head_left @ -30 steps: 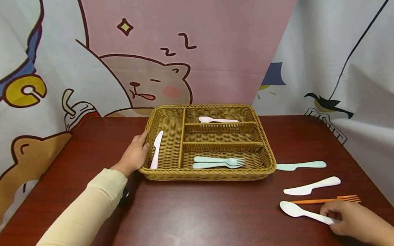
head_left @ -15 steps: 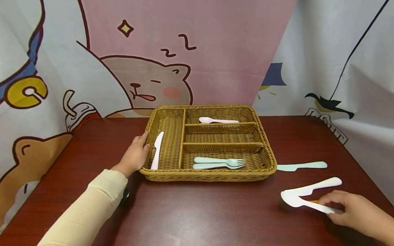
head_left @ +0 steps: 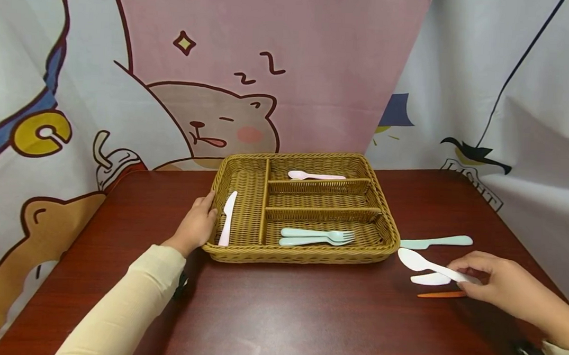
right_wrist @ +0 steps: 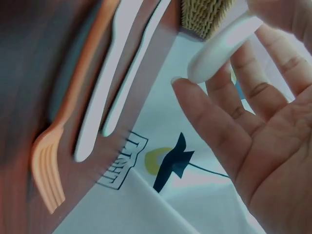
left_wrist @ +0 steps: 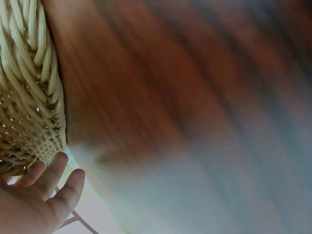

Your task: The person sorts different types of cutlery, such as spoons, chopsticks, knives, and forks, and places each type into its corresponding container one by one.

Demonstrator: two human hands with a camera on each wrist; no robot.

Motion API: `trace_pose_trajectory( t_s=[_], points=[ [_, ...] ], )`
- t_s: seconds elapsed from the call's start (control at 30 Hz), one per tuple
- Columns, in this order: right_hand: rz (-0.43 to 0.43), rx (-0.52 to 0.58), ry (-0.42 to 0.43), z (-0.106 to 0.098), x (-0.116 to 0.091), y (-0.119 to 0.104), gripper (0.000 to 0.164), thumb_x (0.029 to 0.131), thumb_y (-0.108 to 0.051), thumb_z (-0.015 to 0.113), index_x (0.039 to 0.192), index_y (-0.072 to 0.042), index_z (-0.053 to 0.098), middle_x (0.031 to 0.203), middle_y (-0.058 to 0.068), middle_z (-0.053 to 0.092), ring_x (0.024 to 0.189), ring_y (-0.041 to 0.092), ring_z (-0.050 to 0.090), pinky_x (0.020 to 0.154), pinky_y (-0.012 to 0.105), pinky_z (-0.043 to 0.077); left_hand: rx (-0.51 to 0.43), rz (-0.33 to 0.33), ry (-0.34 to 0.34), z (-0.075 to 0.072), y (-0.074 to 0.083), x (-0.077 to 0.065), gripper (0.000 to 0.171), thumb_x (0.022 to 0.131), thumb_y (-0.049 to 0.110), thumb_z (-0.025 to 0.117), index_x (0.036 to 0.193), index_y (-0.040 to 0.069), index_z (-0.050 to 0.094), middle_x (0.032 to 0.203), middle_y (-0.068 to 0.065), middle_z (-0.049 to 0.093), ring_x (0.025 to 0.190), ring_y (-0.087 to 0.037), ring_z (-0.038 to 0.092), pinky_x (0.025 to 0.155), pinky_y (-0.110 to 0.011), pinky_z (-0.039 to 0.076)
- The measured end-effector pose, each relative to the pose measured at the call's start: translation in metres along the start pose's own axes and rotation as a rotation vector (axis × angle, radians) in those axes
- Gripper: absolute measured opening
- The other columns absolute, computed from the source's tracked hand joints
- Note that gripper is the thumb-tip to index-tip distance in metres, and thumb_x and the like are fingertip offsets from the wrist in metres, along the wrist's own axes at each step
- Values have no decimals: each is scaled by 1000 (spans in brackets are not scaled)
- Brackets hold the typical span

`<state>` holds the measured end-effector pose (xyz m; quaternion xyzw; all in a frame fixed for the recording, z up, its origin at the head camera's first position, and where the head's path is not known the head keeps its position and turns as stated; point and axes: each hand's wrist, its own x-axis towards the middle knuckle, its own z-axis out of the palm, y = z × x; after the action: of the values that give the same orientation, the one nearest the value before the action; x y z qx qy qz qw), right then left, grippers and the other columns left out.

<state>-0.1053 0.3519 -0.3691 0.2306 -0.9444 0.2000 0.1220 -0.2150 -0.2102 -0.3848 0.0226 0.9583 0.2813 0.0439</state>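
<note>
A white spoon (head_left: 416, 261) is pinched by its handle between the thumb and fingers of my right hand (head_left: 504, 282); it is raised over the table, bowl toward the basket. In the right wrist view the spoon's handle end (right_wrist: 214, 56) shows close up at the fingers. Beneath it lie a white knife (head_left: 430, 279) and an orange fork (right_wrist: 48, 165), both partly hidden by the hand in the head view. My left hand (head_left: 197, 224) rests with fingers extended against the left side of a woven basket (head_left: 300, 256); the left wrist view shows its fingertips at the weave.
The basket's compartments hold a pink knife (head_left: 227, 217), a pink spoon (head_left: 315, 175) and two mint forks (head_left: 317, 238). A mint knife (head_left: 441, 241) lies right of the basket. A printed curtain (head_left: 341, 69) hangs behind the dark red table (head_left: 307, 316).
The right hand has lifted the white spoon off the table and carried it up and left, over the orange fork and white knife. The left hand stays on the basket.
</note>
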Motion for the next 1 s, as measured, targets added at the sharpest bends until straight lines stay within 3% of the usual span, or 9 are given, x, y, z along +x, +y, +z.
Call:
trace_pose_trajectory(
  t_s=[0.17, 0.4, 0.53, 0.77, 1.0],
  points=[
    [22, -19, 8, 0, 14, -6, 35, 62, 5, 84, 87, -16, 72, 82, -24, 58, 70, -7, 48, 54, 15, 40, 6, 3, 0, 0, 1, 0, 56, 106, 18, 31, 156, 4, 9, 151, -26, 22, 135, -43, 34, 109, -56, 29],
    [-8, -4, 71, 1, 32, -15, 33, 63, 7, 82, 88, -13, 74, 84, -14, 60, 67, -3, 45, 52, 14, 34, 9, -1, 6, 0, 1, 0, 56, 106, 18, 31, 155, 4, 10, 150, -26, 23, 135, -43, 34, 109, -55, 29],
    [20, -7, 60, -1, 44, -20, 31, 68, 3, 81, 93, -14, 74, 85, -10, 63, 68, -2, 47, 54, 15, 36, 10, -1, 6, 1, 1, 1, 56, 106, 18, 31, 155, 4, 10, 150, -26, 23, 135, -43, 34, 109, -55, 29],
    [-10, -6, 63, 1, 68, -30, 30, 69, 2, 81, 96, -10, 76, 89, -1, 66, 66, -1, 46, 52, 17, 37, 5, -5, 10, 0, 2, 0, 56, 106, 18, 31, 156, 4, 10, 151, -25, 23, 135, -43, 34, 110, -55, 29],
    [5, 25, 12, 4, 91, -40, 28, 75, 0, 79, 102, -7, 76, 93, 3, 68, 68, 3, 47, 52, 21, 40, -5, -3, 17, 1, 1, -1, 56, 106, 18, 31, 156, 5, 10, 151, -25, 24, 136, -42, 33, 110, -55, 28]
  ],
)
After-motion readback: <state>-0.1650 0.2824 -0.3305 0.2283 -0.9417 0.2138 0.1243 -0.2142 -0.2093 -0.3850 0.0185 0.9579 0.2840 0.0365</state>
